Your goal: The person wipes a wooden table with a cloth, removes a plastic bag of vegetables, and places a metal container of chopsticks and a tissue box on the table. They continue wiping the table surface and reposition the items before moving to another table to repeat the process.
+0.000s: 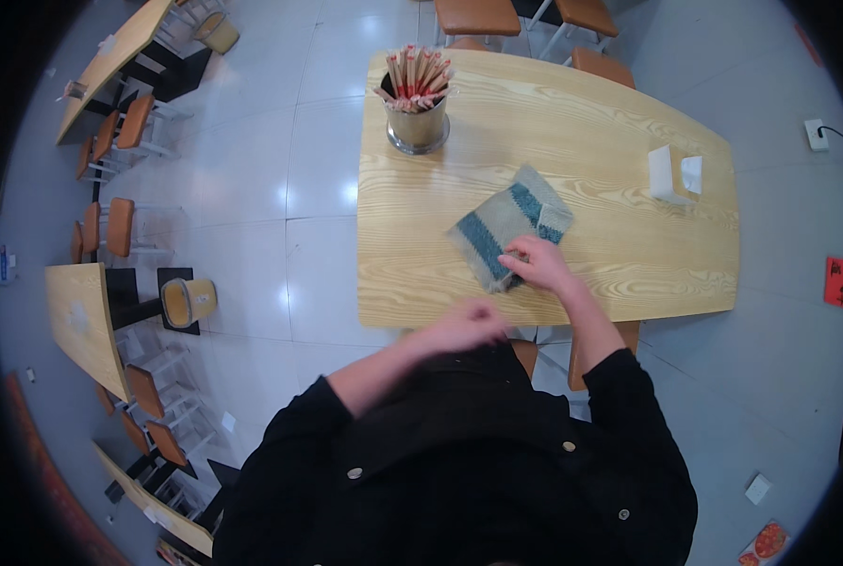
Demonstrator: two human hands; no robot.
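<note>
One cloth (509, 224) lies under right-hand fingers (516, 257) (near corner).

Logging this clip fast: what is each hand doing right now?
Left hand: blurred, off the table edge, apparently holds nothing; open or closed cannot be told.
Right hand: fingers pinching the folded blue-and-beige cloth on the wooden table.

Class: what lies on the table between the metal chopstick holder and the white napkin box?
Head view: only bare wood between steel chopstick holder and white napkin box; the blue-striped woven cloth lies nearer.

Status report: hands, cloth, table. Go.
Right hand on folded cloth. Left hand at table edge, empty, blurred. Chopstick holder, napkin box apart.
</note>
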